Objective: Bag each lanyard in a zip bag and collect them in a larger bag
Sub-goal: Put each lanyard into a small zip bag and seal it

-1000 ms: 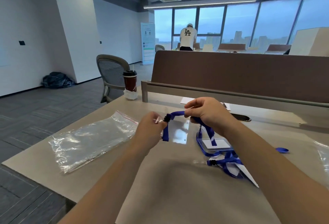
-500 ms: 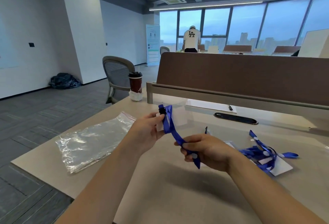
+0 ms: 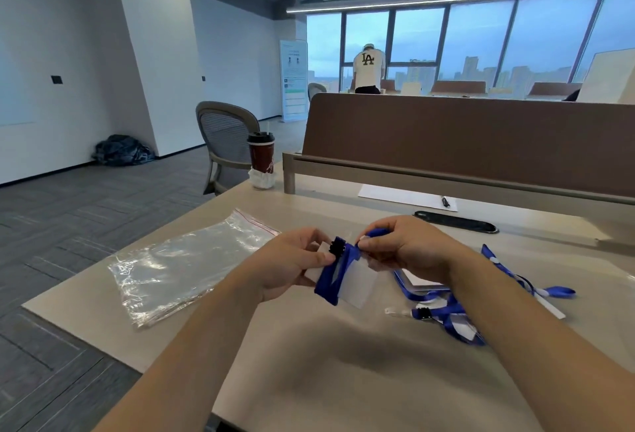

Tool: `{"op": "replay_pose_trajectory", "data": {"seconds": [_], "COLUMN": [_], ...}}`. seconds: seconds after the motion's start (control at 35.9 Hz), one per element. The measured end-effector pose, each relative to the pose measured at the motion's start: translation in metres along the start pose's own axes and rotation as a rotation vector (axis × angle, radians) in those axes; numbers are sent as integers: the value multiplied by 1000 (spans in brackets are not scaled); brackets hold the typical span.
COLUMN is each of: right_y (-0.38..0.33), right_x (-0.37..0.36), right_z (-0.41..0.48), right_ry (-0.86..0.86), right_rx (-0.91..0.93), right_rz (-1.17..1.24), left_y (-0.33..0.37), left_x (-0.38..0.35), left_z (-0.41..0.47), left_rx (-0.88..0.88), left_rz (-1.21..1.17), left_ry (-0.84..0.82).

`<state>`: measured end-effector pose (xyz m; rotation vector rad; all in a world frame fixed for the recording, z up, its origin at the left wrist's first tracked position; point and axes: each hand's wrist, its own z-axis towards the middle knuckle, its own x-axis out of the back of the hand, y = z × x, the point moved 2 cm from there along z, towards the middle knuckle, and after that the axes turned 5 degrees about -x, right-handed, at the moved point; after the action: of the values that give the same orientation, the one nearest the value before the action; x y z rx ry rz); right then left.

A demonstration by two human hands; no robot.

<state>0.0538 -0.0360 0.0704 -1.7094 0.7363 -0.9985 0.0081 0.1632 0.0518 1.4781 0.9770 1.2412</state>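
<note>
Above the middle of the desk I hold a blue lanyard (image 3: pixel 330 277) with a black clip and a clear badge holder. My left hand (image 3: pixel 292 265) pinches the badge holder beside the clip, thumb on top. My right hand (image 3: pixel 403 248) pinches a fold of the blue strap at the holder's upper right. The strap lies wrapped over the clear holder. A large clear zip bag (image 3: pixel 178 265) with a red seal line lies flat on the desk to the left. Several more blue lanyards (image 3: pixel 453 311) lie in a heap to the right, partly behind my right forearm.
A lidded coffee cup (image 3: pixel 262 160) stands at the desk's far left corner. A sheet of paper (image 3: pixel 405 197) with a pen and a black cable slot (image 3: pixel 455 222) lie before the brown divider (image 3: pixel 464 136). A grey chair (image 3: pixel 225 143) stands beyond; a person stands at the windows.
My right hand rose from low over the desk, where it held the strap's lower end, to the top of the badge holder. The strap now lies folded over the holder.
</note>
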Motion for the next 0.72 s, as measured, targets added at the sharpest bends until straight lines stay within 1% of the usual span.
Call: {"op": "replay_pose_trajectory", "data": {"seconds": [0.14,0.31,0.45,0.61,0.72], "right_y": [-2,-1,-10,-17,-17], "right_x": [-10,-28,-39,-60,-70], "right_z": [3,5,8,16,26], "right_ry": [154,216,220,229,237], "right_rx": [69,141,170,181,197], "right_rz": [-113,-255,-372,-397,-403], "left_y": [-5,-15,-20,-26,-30], "left_x": [1,3,5,13,24], "left_z": [1,2,-1,-8,-12], "left_rx": [-54,-98,-76,-93,-103], "left_rz": [-58,35,81,211,236], "left_ry": [116,266,317,400,444]}}
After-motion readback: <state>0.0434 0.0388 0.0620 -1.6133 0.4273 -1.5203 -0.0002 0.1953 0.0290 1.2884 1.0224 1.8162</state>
